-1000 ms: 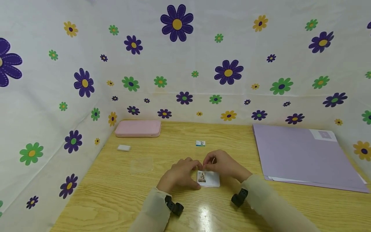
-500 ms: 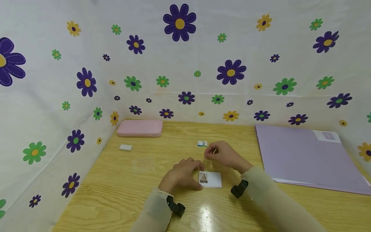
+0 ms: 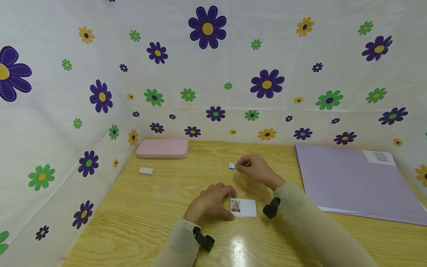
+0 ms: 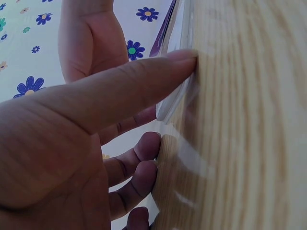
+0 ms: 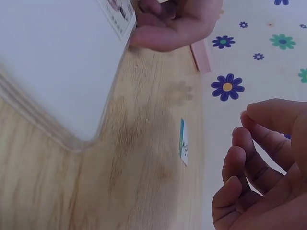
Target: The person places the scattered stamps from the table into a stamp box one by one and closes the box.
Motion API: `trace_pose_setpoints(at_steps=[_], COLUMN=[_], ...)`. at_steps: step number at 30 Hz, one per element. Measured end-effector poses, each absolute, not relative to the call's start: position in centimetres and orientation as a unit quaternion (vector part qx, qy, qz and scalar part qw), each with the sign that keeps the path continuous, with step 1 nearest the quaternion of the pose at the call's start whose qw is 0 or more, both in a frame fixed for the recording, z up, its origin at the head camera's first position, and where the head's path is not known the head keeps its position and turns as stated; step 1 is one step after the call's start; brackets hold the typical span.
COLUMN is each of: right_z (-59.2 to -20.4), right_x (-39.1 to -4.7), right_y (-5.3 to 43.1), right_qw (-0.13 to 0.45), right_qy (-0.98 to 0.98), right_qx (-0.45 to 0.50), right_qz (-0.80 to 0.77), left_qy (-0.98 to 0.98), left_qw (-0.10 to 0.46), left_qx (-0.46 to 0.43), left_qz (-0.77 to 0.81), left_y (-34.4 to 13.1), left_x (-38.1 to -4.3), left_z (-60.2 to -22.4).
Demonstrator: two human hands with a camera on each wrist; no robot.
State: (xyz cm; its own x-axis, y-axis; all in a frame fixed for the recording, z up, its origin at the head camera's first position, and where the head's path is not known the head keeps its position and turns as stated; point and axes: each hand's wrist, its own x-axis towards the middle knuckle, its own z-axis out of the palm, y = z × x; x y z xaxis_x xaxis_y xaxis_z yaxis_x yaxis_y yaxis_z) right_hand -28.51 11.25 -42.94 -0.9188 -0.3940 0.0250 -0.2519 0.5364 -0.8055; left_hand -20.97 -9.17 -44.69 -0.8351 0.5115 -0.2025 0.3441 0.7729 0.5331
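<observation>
A white card [image 3: 247, 208] with rounded corners and a thick, layered edge lies on the table, a small picture [image 3: 235, 205] at its left end. My left hand [image 3: 211, 202] holds that end between thumb and forefinger; in the left wrist view the thumb [image 4: 139, 84] presses along its edge. Beyond the card, my right hand [image 3: 258, 170] hovers over the table beside a small printed slip [image 3: 231, 166], partly covering it in the head view. The right wrist view shows the slip [image 5: 184, 143] apart from the fingers, which are loosely bent, thumb and forefinger tips meeting, nothing visible between them.
A thin clear sheet [image 3: 166, 190] lies left of the left hand. Farther back are a white eraser-like block [image 3: 145, 171] and a pink case [image 3: 162, 148]. A large purple folder [image 3: 347, 181] with papers covers the right side. Flower-patterned cloth [image 3: 213, 74] encloses the table.
My right hand has moved away from the card's upper edge, back toward the small slip. The left hand stays on the card. The head view has shifted slightly.
</observation>
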Motion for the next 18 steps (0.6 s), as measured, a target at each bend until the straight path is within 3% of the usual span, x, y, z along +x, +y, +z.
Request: trace_pose_setpoints(at_steps=[18], right_z=[-44.4], right_x=[-31.3], right_y=[11.0], right_qw=[0.088], right_qy=[0.885], right_qx=[-0.118], right_qz=[-0.442], left_qy=[0.926], left_qw=[0.176], left_qx=[0.234], left_qz=[0.237], left_y=[-9.2], left_x=[-21.2], left_z=[-44.8])
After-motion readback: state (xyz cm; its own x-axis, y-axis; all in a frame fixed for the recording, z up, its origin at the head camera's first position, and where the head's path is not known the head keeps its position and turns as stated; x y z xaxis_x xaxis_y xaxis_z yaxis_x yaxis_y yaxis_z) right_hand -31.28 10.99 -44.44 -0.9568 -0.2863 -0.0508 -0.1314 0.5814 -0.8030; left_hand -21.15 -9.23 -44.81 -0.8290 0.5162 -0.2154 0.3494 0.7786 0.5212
